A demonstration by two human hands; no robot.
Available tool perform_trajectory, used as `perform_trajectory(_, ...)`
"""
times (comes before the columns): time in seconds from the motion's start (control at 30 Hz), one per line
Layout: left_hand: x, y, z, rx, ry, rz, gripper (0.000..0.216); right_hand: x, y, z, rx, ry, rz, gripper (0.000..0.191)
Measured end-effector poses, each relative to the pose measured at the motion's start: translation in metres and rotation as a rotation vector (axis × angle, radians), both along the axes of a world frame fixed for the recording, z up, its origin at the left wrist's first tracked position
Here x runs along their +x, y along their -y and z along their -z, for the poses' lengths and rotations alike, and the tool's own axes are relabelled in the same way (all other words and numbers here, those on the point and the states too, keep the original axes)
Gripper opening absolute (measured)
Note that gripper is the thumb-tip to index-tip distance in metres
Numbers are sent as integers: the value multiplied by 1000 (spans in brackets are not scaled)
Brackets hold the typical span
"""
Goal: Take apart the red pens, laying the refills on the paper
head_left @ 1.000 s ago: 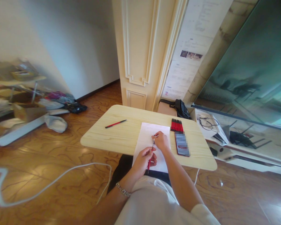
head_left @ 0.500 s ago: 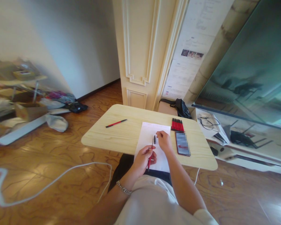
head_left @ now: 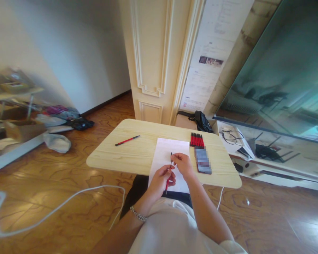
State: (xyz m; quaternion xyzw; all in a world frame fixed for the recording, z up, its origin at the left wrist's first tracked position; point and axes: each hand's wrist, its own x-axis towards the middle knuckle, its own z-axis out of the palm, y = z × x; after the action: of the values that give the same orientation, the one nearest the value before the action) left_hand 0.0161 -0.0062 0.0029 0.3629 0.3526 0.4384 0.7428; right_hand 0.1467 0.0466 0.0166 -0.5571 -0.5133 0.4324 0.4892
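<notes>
My left hand (head_left: pixel 160 179) is closed around the red barrel of a pen (head_left: pixel 167 185), which points away from me above a white sheet of paper (head_left: pixel 161 150). A thin refill sticks out of the barrel's far end. My right hand (head_left: pixel 182 164) pinches a small black pen tip piece (head_left: pixel 171 154) over the refill, in line with the barrel. Whether the piece touches the barrel is hidden by the fingers. Another red and black pen (head_left: pixel 127 140) lies on the left of the table. Several more such pens (head_left: pixel 197 140) lie side by side at the right.
A phone (head_left: pixel 202 160) lies on the pale wooden table (head_left: pixel 108 155), right of the paper. White cables (head_left: pixel 69 197) run over the wooden floor. Behind the table are a black bag (head_left: pixel 202 121) and a large screen (head_left: pixel 281 77).
My right hand has taken the black tip piece off the paper and brought it left to the refill. My left hand still grips the pen. The view has shifted slightly.
</notes>
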Motion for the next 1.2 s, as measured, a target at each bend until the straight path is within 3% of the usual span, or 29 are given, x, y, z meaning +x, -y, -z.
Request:
perform_trajectory(0.23, -1, -1, 3, 7, -16, 5, 36, 17, -17, -16, 17, 13, 41, 30)
perform_trajectory(0.4, -1, -3, 4, -24, -13, -12, 36, 31, -33, -2, -1, 338, 72, 27)
perform_trajectory(0.57, -3, -4, 4, -30, -19, -22, 36, 25, -30, 12, -1, 693, 95, 22)
perform_trajectory(0.73, -5, -4, 2, -41, -18, -22, 36, 16, -26, 17, -62, 885, 126, 21)
perform_trajectory(1.03, -3, -3, 2, -40, -5, -25, 37, 12, -24, 11, -97, 912, 126, 19)
perform_trajectory(1.2, -4, -2, 2, -20, 7, -23, 37, 15, -19, -1, 13, 767, 164, 28)
